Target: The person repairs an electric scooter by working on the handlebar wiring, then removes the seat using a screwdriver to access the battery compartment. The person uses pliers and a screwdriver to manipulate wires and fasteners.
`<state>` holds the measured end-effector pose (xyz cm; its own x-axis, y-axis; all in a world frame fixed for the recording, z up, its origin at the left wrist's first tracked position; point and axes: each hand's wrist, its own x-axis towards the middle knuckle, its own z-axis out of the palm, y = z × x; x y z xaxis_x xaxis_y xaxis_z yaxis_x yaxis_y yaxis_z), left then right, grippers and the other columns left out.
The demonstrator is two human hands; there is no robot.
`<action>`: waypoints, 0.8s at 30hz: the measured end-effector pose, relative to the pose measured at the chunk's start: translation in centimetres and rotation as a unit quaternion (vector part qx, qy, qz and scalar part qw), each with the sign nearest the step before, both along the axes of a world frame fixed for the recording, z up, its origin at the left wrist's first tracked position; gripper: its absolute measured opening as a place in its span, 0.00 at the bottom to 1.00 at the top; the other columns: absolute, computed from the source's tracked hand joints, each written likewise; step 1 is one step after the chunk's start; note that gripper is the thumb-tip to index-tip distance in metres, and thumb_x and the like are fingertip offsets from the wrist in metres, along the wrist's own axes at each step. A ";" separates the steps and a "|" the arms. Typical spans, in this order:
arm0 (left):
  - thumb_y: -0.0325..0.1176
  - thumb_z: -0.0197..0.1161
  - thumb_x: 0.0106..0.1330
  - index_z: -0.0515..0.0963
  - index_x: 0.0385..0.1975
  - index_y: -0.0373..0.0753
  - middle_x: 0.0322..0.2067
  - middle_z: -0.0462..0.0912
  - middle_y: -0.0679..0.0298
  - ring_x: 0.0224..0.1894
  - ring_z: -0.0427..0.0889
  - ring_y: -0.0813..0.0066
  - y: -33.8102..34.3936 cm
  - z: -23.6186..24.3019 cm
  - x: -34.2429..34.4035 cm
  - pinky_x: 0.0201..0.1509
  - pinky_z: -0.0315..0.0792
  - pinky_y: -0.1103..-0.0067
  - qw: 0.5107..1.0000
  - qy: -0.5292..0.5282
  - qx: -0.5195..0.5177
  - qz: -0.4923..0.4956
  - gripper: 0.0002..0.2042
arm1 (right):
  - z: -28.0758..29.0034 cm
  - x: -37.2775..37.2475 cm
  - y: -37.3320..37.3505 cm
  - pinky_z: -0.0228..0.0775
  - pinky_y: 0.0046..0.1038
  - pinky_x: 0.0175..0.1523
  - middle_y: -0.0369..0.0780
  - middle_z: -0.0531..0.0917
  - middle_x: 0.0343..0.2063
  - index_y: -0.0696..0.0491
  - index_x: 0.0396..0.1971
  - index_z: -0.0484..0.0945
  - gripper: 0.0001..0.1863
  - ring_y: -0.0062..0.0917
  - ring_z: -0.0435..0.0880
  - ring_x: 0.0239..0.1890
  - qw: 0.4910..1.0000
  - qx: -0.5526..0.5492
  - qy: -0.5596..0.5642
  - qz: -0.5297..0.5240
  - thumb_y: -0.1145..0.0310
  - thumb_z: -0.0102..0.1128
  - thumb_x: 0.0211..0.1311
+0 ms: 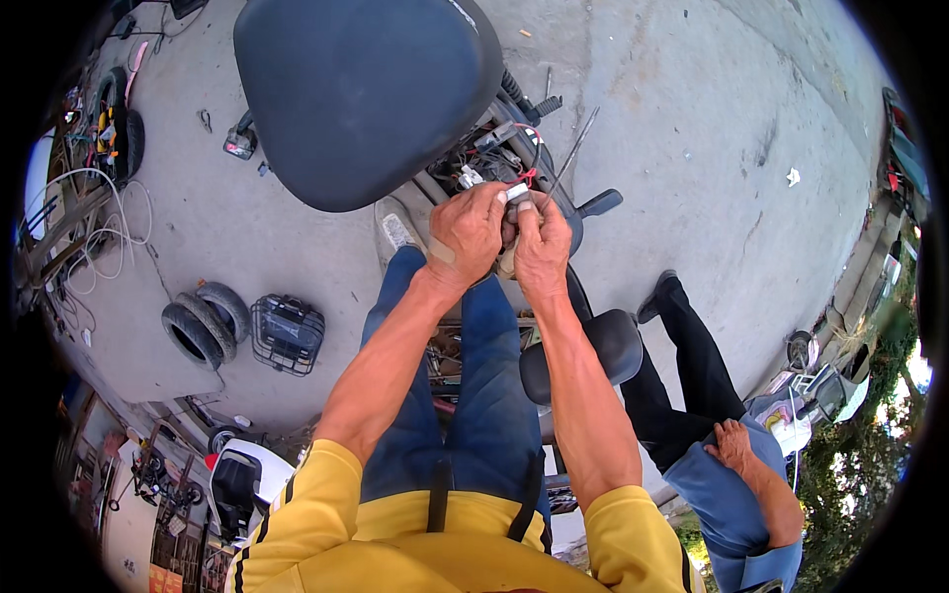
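Both my hands meet over the open frame of a scooter, just beside its large black seat (366, 94). Between them is a small white plug connector (517, 192), with red wires (529, 178) close by. My left hand (467, 235) pinches the connector from the left, thumb and fingers pressed together. My right hand (542, 247) grips it from the right, fingers curled, partly hiding it. Another white connector (471, 177) sits among the wiring left of the first. Whether the two halves of the held connector are joined, I cannot tell.
A smaller black seat pad (618, 346) is near my right forearm. A person in a blue shirt (736, 484) sits at the right. Tyres (198, 331) and a black basket (287, 334) lie on the concrete to the left. A power tool (240, 138) is left of the large seat.
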<state>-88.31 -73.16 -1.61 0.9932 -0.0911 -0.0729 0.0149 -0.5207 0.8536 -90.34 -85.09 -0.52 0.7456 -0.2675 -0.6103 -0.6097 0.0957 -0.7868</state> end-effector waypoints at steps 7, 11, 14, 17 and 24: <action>0.29 0.59 0.75 0.82 0.45 0.35 0.32 0.87 0.50 0.34 0.86 0.49 0.9 0.1 0.9 0.38 0.77 0.62 0.991 0.109 -0.075 -0.011 0.07 | -0.2 0.4 -1.0 0.69 0.20 0.27 0.34 0.81 0.29 0.60 0.42 0.80 0.09 0.15 0.77 0.24 0.985 0.151 -0.001 -0.083 0.69 0.55 0.78; 0.28 0.61 0.74 0.82 0.46 0.35 0.33 0.87 0.49 0.34 0.86 0.50 1.0 0.4 0.6 0.38 0.78 0.63 0.986 0.140 -0.093 -0.002 0.07 | -0.1 0.7 -1.1 0.70 0.19 0.27 0.34 0.81 0.28 0.60 0.43 0.81 0.10 0.14 0.76 0.24 0.986 0.142 -0.008 -0.081 0.68 0.58 0.78; 0.27 0.62 0.72 0.82 0.46 0.35 0.34 0.87 0.50 0.34 0.87 0.51 1.0 0.7 0.6 0.39 0.78 0.64 0.986 0.139 -0.097 0.003 0.07 | 0.3 0.9 -1.0 0.70 0.19 0.28 0.34 0.81 0.27 0.61 0.45 0.82 0.11 0.13 0.76 0.24 0.989 0.131 -0.001 -0.067 0.68 0.60 0.77; 0.26 0.64 0.71 0.82 0.47 0.35 0.36 0.87 0.50 0.35 0.87 0.52 1.0 0.5 0.5 0.40 0.78 0.65 0.982 0.153 -0.115 0.006 0.08 | -0.5 0.5 -1.3 0.70 0.19 0.28 0.33 0.81 0.27 0.61 0.47 0.82 0.11 0.13 0.77 0.25 0.988 0.136 -0.005 -0.073 0.67 0.61 0.77; 0.22 0.65 0.68 0.83 0.49 0.35 0.40 0.88 0.57 0.38 0.87 0.66 1.4 0.0 0.4 0.41 0.79 0.73 0.980 0.154 -0.129 0.005 0.11 | -0.3 0.5 -1.1 0.70 0.19 0.28 0.33 0.81 0.28 0.60 0.46 0.82 0.11 0.13 0.77 0.24 0.986 0.144 0.000 -0.088 0.67 0.61 0.77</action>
